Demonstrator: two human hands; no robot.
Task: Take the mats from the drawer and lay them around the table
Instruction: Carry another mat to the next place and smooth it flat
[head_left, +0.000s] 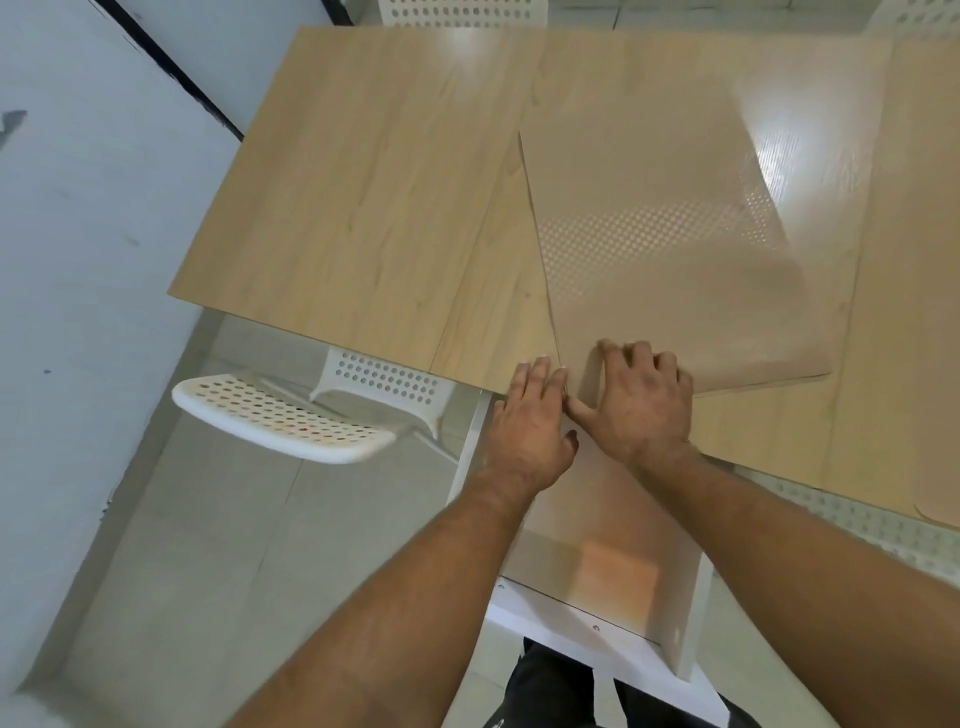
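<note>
My right grip (644, 400) has its fingers curled down on the near corner of the mat (665, 218), thumb stretched along the edge, holding that corner at the rim of the desk (337, 182). My left grip (530, 421) lies just beside it, against the right thumb, its fingers straight and flat on the desk's edge along the mat's left side, holding nothing. From the right grip the mat runs away across the desk, tilted, with a second mat (836, 249) showing under it on the right. Farther right lies another mat (914, 312). Directly beneath both grips the white drawer (685, 623) stands pulled out, with a tan surface inside; I cannot tell whether that is a mat. Left of the left grip, a white perforated chair (280, 415) sits by the desk's edge.
</note>
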